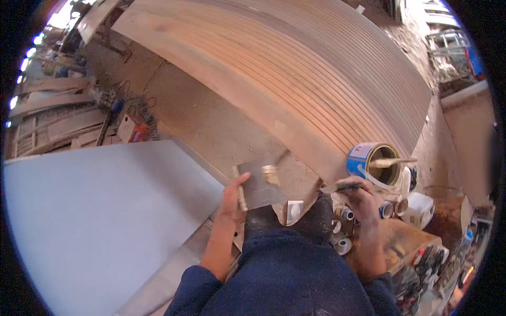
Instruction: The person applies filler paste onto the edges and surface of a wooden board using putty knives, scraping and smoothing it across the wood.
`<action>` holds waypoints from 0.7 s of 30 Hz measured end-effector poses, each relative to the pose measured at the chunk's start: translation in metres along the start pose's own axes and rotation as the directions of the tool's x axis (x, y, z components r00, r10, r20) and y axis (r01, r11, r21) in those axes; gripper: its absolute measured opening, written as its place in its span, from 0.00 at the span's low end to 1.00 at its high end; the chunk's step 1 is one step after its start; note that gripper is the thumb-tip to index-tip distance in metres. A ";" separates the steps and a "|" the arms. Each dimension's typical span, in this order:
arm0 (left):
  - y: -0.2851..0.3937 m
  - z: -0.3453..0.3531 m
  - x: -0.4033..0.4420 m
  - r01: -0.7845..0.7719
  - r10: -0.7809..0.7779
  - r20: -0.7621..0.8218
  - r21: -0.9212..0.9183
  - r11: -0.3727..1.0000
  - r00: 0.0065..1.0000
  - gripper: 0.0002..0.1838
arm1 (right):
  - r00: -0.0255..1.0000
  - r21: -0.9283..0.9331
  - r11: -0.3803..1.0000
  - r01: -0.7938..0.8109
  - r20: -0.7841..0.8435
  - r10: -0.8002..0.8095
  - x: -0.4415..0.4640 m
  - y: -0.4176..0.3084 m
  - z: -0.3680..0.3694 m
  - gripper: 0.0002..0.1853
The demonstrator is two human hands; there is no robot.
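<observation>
Plate (pale paste on it) in left hand's fingers.

The head camera looks forward and down, close above the torso.

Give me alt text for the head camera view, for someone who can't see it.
A person's left hand holds a grey plate bearing pale paste, and the right hand holds a scraper. Ahead lies a grooved wooden panel, with an open tin by its near corner; a large white board lies to the left.
</observation>
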State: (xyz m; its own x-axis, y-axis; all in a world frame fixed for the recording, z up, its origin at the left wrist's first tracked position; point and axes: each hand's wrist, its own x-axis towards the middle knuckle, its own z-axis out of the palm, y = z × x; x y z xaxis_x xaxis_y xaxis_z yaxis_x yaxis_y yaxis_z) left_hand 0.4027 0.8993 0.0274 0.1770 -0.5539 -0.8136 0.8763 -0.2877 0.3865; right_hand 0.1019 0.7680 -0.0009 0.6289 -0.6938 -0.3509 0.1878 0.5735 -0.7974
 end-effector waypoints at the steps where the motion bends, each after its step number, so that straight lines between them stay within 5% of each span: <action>1: 0.014 0.002 -0.019 -0.006 0.005 -0.073 -0.013 1.000 0.997 0.22 | 0.988 0.407 0.912 -0.042 -0.116 0.097 -0.004 0.023 -0.005 0.19; 3: 0.054 -0.071 0.004 -0.043 0.043 -0.078 0.007 0.999 0.996 0.21 | 0.976 0.587 0.809 -0.029 -0.158 0.150 0.029 0.065 0.062 0.18; 7: 0.084 -0.099 0.005 -0.054 0.056 -0.123 0.022 0.998 0.991 0.19 | 0.952 0.818 0.573 0.058 -0.217 0.214 0.049 0.098 0.104 0.19; 11: 0.106 -0.108 0.035 -0.048 0.051 -0.044 0.065 0.997 0.998 0.18 | 0.937 0.661 0.706 0.253 -0.350 -0.008 0.078 0.040 0.140 0.27; 15: 0.128 -0.094 0.055 -0.048 0.056 -0.071 0.118 0.992 0.996 0.17 | 0.874 0.155 0.973 0.172 -0.479 -0.078 0.116 0.048 0.111 0.23; 16: 0.134 -0.091 0.056 -0.054 0.066 -0.087 0.133 0.990 0.994 0.17 | 0.858 -0.128 0.990 -0.064 -0.513 -0.011 0.128 0.047 0.112 0.19; 19: 0.169 -0.082 0.060 -0.079 0.092 -0.066 0.177 0.981 0.994 0.16 | 0.913 -0.579 0.815 -0.038 -0.352 -0.207 0.174 0.082 0.120 0.18; 21: 0.188 -0.082 0.071 -0.068 0.085 -0.092 0.178 0.982 0.992 0.16 | 0.901 -0.701 0.713 0.001 -0.309 -0.305 0.190 0.090 0.131 0.19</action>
State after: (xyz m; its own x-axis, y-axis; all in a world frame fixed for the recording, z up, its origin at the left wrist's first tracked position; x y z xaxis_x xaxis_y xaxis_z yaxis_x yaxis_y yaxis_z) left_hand 0.6168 0.8699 0.0063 0.2912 -0.5023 -0.8141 0.7684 -0.3842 0.5119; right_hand 0.3374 0.7454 -0.0751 0.2761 -0.9345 -0.2245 -0.3945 0.1028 -0.9131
